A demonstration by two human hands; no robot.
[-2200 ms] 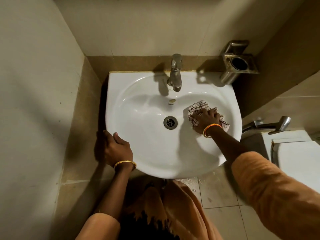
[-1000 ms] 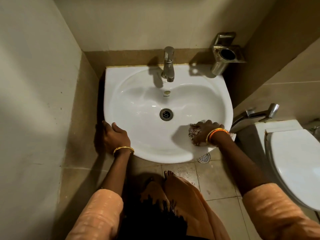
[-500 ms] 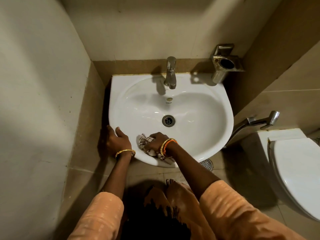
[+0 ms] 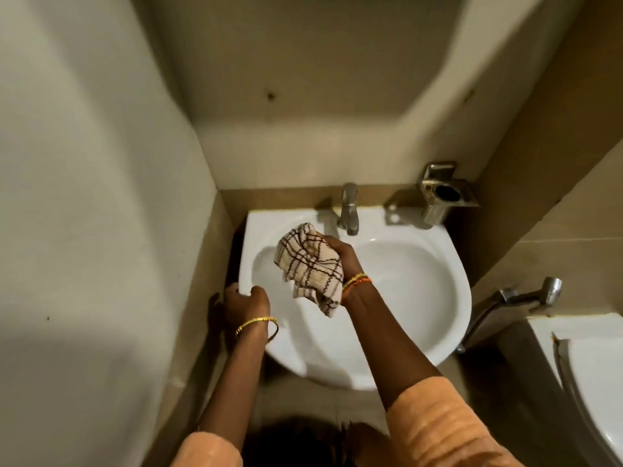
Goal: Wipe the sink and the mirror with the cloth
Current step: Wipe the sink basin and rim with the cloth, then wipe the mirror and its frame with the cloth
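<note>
The white sink (image 4: 421, 291) is fixed to the back wall below me. My right hand (image 4: 340, 256) holds the bunched checked cloth (image 4: 308, 264) up in the air above the left half of the basin, and a loose corner of the cloth hangs down. My left hand (image 4: 244, 299) grips the sink's left rim. A steel tap (image 4: 349, 208) stands at the back of the basin. The drain is hidden behind my right arm. No mirror is in view.
A steel holder (image 4: 441, 197) juts from the wall at the sink's back right. A spray handle (image 4: 519, 294) hangs right of the sink, beside the white toilet (image 4: 593, 365). Walls close in on the left and at the back.
My right hand has lifted the cloth off the basin's front left and raised it above the sink. The camera has tilted up, showing more wall. My left hand stays on the rim.
</note>
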